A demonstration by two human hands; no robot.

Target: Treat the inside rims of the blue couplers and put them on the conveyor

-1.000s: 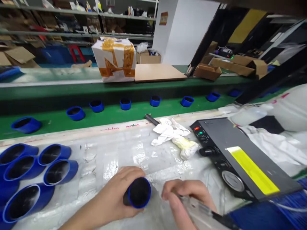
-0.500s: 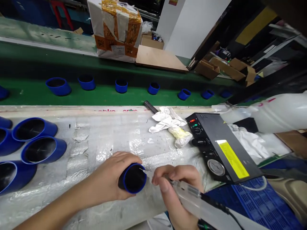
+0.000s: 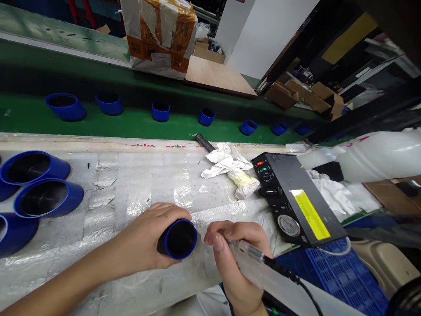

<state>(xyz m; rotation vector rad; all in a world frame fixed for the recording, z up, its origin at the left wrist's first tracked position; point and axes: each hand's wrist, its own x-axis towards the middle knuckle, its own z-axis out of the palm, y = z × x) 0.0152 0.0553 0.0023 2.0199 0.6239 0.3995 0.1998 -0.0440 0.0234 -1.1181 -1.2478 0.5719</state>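
My left hand (image 3: 161, 235) is wrapped round a dark cylindrical cup (image 3: 180, 239) with a blue rim, tilted so that its opening faces me. My right hand (image 3: 238, 259) grips a translucent dispensing syringe (image 3: 253, 259) with a black hose running from its back end. Its fine tip points at the right side of the cup's rim; whether it touches is too blurred to tell. At the left of the bench stand several larger blue oval cups (image 3: 49, 197) with dark insides.
Several blue cups (image 3: 160, 112) stand in a row on the green belt (image 3: 131, 125). A black dispenser box (image 3: 296, 197) with dial and gauge sits right, beside crumpled white cloths (image 3: 226, 160). Behind lie a taped carton (image 3: 161, 39), a white jug (image 3: 378, 156) and a blue crate (image 3: 345, 272).
The view has shifted slightly, and most things appear a little further left and higher. The syringe tip, seen against the rim before, is less distinct now. Both hands keep their holds.
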